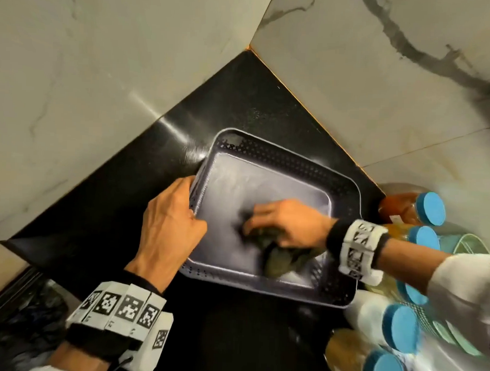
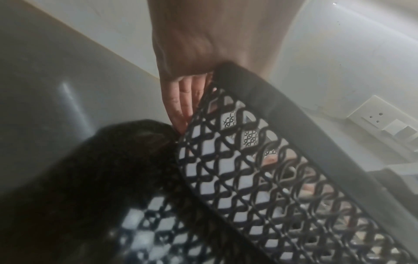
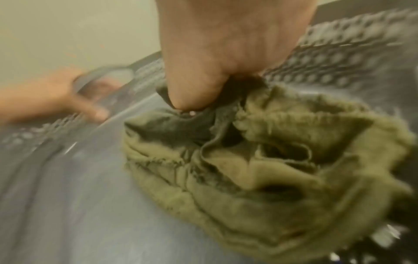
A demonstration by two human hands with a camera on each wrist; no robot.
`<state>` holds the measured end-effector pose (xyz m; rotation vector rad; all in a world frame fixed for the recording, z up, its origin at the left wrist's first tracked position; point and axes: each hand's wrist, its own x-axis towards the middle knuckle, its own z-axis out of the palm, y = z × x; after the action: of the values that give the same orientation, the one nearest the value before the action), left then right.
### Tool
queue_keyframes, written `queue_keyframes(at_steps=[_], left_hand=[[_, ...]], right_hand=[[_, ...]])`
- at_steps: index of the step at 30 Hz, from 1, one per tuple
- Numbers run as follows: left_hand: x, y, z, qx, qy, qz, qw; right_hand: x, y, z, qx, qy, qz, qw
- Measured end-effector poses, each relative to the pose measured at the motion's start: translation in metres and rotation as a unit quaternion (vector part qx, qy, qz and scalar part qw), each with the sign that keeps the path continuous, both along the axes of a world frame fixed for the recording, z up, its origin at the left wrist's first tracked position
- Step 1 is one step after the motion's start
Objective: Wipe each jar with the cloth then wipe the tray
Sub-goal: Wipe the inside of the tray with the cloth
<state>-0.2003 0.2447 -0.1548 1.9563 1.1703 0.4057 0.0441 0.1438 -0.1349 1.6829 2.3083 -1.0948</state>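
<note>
Two hands: right hand (image 1: pixel 287 223) fingers bunching cloth (image 1: pixel 285 256)

A black stone countertop (image 1: pixel 143 187) fills a corner between pale marble-patterned wall tiles (image 1: pixel 104 55), its surface glossy with a bright streak of glare. A white wall socket plate (image 2: pixel 382 117) sits on the tiled wall.

I count one tray (image 1: pixel 346 189), one cloth (image 1: pixel 285 256) and two hands: one left hand (image 1: pixel 167 224), one right hand (image 1: pixel 289 223). Blue-lidded jars (image 1: pixel 430 208) come to five lids that I can make out (the cluster is blurred and partly behind my sleeve).
</note>
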Motion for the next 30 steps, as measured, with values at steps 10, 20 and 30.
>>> queue_keyframes(at_steps=[10, 20, 30], left_hand=[[0.002, -0.002, -0.001, -0.006, -0.011, 0.011, 1.0], [0.008, -0.01, 0.001, -0.013, -0.005, 0.048, 0.999], [-0.004, -0.03, 0.013, -0.031, 0.004, 0.108, 0.994]], right_hand=[[0.037, -0.005, -0.024, 0.133, -0.005, -0.438, 0.889], [-0.087, 0.023, -0.02, -0.011, 0.114, -0.194, 0.974], [-0.03, 0.003, 0.064, -0.069, 0.208, -0.434, 0.874]])
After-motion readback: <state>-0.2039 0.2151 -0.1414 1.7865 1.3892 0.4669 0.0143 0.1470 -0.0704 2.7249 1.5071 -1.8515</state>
